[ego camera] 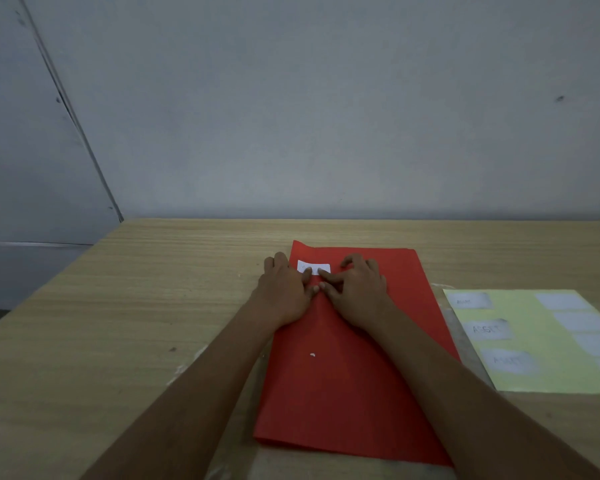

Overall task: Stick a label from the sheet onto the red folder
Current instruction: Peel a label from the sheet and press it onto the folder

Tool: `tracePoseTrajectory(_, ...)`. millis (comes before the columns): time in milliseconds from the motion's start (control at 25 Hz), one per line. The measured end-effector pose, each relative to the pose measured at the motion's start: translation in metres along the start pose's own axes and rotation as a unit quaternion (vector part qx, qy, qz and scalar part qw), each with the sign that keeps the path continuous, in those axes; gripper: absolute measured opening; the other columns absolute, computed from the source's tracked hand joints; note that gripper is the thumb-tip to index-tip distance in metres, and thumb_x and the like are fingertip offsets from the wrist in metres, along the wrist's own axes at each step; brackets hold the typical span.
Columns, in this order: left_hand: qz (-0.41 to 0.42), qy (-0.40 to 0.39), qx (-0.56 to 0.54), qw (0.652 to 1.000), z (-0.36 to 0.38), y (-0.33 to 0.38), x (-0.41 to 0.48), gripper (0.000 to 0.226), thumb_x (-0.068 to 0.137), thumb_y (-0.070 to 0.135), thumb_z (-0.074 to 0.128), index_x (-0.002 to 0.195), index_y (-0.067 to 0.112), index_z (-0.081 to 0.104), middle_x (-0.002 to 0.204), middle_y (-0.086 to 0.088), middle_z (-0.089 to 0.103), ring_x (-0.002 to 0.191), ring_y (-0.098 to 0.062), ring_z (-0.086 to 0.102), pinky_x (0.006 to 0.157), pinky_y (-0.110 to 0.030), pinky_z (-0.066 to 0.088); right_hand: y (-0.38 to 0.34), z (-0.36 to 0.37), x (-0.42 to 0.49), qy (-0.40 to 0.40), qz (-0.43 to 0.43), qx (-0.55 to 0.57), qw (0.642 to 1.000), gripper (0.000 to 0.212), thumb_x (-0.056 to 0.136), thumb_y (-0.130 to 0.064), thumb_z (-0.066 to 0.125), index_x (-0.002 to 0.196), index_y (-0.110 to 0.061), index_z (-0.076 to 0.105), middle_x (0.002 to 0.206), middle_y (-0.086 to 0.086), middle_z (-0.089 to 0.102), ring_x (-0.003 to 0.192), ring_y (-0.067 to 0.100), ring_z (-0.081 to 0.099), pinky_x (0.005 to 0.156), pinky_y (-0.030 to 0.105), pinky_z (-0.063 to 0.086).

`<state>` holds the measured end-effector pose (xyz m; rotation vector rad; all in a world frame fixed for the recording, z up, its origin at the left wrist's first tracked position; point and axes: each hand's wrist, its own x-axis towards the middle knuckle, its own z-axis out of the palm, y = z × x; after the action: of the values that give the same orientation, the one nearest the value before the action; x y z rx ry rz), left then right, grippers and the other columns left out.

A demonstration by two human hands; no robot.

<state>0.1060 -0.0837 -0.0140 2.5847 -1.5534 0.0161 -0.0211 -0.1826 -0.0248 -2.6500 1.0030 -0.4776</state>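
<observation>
The red folder lies flat on the wooden table, long side running away from me. A small white label sits near the folder's far left corner. My left hand rests on the folder's left edge with a fingertip on the label's near edge. My right hand lies on the folder just right of the label, its index finger touching the label's lower right part. Neither hand grips anything. The pale yellow label sheet lies to the right of the folder with several white labels on it.
The wooden table reaches a grey wall at the back, and its left edge runs diagonally at the left. A small white speck lies on the middle of the folder. Clear plastic shows under the folder and sheet.
</observation>
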Motion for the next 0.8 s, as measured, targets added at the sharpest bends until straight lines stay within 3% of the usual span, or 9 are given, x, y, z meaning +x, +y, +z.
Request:
tracePoseTrajectory(80,0.006,0.005,-0.004,1.000,0.000,-0.001,-0.004,0.051,0.097,0.053,0.037,0.143,0.031,0.045,0.120,-0.018,0.041,0.116,-0.031,0.034,0.100,-0.043,0.040,0.001,0.000,-0.002,0.003,-0.010,0.006,1.000,0.036,0.094,-0.052,0.050,0.128,-0.046,0.060,0.134,-0.001,0.044,0.124,0.023,0.034,0.097,0.041,0.036)
tracePoseTrajectory(280,-0.033,0.005,0.006,0.999,0.004,0.003,0.001,0.066,0.092,0.057,0.036,0.137,0.009,0.046,0.124,-0.023,0.048,0.119,-0.034,0.037,0.099,-0.043,0.038,0.001,0.001,-0.002,0.020,0.009,0.017,1.000,0.046,0.092,-0.049,0.054,0.133,-0.030,0.060,0.137,-0.002,0.046,0.127,0.024,0.035,0.100,0.042,0.038)
tracePoseTrajectory(400,-0.053,-0.018,0.000,0.998,0.000,0.009,0.003,0.071,0.089,0.053,0.038,0.142,0.007,0.040,0.130,-0.025,0.041,0.122,-0.036,0.033,0.103,-0.044,0.034,-0.005,0.001,0.001,-0.014,0.026,-0.013,0.999,0.051,0.093,-0.051,0.047,0.141,-0.035,0.050,0.139,-0.001,0.037,0.127,0.028,0.030,0.100,0.046,0.032)
tracePoseTrajectory(520,-0.058,-0.056,-0.030,0.996,-0.014,0.015,0.000,0.068,0.089,0.045,0.044,0.151,0.021,0.028,0.132,-0.022,0.029,0.125,-0.037,0.026,0.106,-0.043,0.031,-0.013,-0.001,0.005,-0.050,0.043,-0.034,0.997,0.051,0.092,-0.053,0.041,0.143,-0.049,0.040,0.139,0.002,0.032,0.125,0.032,0.027,0.100,0.048,0.027)
tracePoseTrajectory(600,-0.049,-0.072,-0.046,0.995,-0.024,0.019,-0.003,0.064,0.090,0.039,0.045,0.151,0.027,0.030,0.131,-0.021,0.028,0.125,-0.037,0.025,0.105,-0.041,0.031,-0.015,-0.001,0.006,-0.063,0.045,-0.040,0.996,0.049,0.092,-0.053,0.040,0.141,-0.054,0.038,0.137,0.003,0.032,0.123,0.033,0.028,0.100,0.048,0.026)
tracePoseTrajectory(800,-0.075,-0.051,-0.044,0.995,-0.021,0.018,-0.001,0.073,0.089,0.043,0.049,0.148,0.006,0.030,0.135,-0.022,0.030,0.127,-0.037,0.027,0.104,-0.041,0.032,-0.013,0.001,0.005,-0.013,0.039,-0.018,0.999,0.052,0.092,-0.051,0.045,0.141,-0.035,0.049,0.136,0.001,0.038,0.124,0.030,0.029,0.099,0.046,0.029)
